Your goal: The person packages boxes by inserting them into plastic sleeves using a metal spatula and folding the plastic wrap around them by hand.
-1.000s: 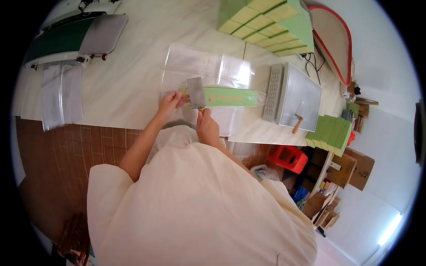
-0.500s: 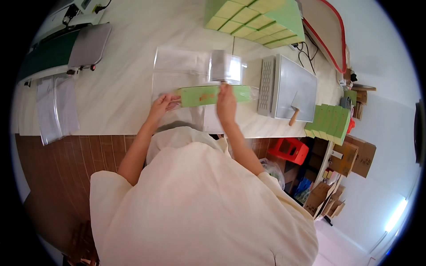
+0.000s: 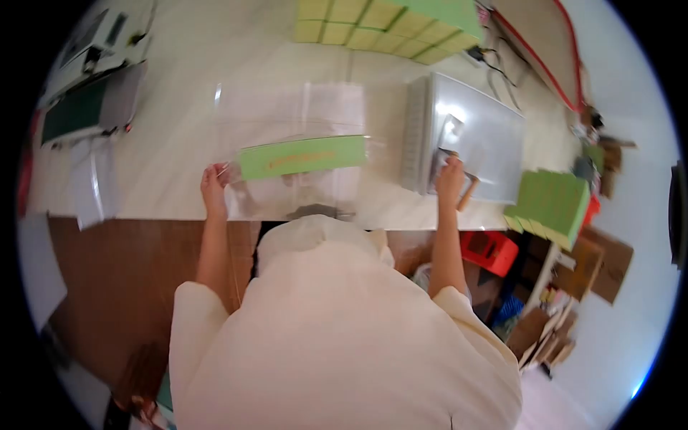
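A long green box (image 3: 304,155) wrapped in clear film lies slightly tilted on the worktop in front of me. At its left end, my left hand (image 3: 214,188) is closed on a loose end of the clear film (image 3: 231,172). Out to the right, my right hand (image 3: 450,179) is wrapped round the handle of a trowel with a flat metal blade (image 3: 451,131). That blade is over the grey metal plate (image 3: 494,136); whether it touches is unclear. Beside my right hand, the wooden handle (image 3: 468,193) of a second trowel lies on the plate.
Stacked green boxes (image 3: 390,29) stand at the back, and more green boxes (image 3: 548,204) at the right edge. A machine with a green belt (image 3: 75,115) and clear film (image 3: 93,183) are on the left. A red stool (image 3: 489,251) stands below the worktop.
My right hand has moved right with the trowel, from above the green box to the metal plate. My left hand and the box have shifted left in view.
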Available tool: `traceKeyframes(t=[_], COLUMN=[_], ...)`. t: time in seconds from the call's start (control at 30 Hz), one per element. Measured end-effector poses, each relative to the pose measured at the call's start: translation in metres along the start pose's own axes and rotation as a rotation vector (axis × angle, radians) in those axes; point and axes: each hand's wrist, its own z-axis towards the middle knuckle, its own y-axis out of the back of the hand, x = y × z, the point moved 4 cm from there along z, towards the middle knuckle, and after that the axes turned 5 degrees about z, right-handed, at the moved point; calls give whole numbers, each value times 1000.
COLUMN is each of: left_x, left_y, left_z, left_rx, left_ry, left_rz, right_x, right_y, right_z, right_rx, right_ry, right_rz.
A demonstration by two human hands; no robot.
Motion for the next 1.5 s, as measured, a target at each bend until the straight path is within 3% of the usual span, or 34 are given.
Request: traceKeyframes(t=[0.07,0.1,0.17,0.23,0.27,0.3,0.47,0.63,0.7,0.83,0.9,0.97,1.0,1.07,1.1,1.17,1.23,1.33,1.47,1.5], left_x=[-6,-6,-2,7,12,17,47,35,31,11,-21,-73,-87,-135,-154,-162,-166,-165,-183,-193], left_y=[6,5,7,11,12,13,10,-15,-21,-45,-66,-84,-90,-108,-118,-121,-140,-152,-155,-156], left_z=[-16,-28,-47,-69,-79,-88,-100,-92,-83,-77,-79,-91,-91,-103,-110,-110,-110,-108,-118,-121], left_rx=[-141,-221,-324,-419,-438,-450,-334,-157,-91,15,94,357,397,1175,1212,343,450,425,433,414], left_ry=[-29,-42,-45,-34,-18,-1,145,209,204,372,432,-52,-41,-68,-47,-34,-142,-304,-527,-627], left_rz=[0,-22,-20,-30,-23,-15,-63,-82,-134,-494,-626,-600,-595,-1203,-1191,-438,-368,-118,87,156], right_x=[0,11,47,93,104,118,212,254,254,255,264,274,276,272,267,253,241,216,208,203], right_y=[5,14,31,46,40,32,-55,-146,-171,-141,-107,-78,-64,-55,-55,-60,-62,-91,-50,-32], right_z=[3,3,-11,-23,-21,-21,-76,-145,-151,-155,-158,-164,-166,-166,-164,-156,-151,-142,-144,-136], right_rx=[27,52,-47,-127,-109,-36,511,567,755,646,581,487,436,387,351,382,275,469,436,337], right_ry=[-93,-70,162,249,269,430,969,1230,1078,1078,1035,1026,1023,972,955,763,713,541,601,643], right_rz=[102,-24,-206,-337,-329,-178,119,-53,-167,-88,118,188,249,338,334,381,375,339,249,249])
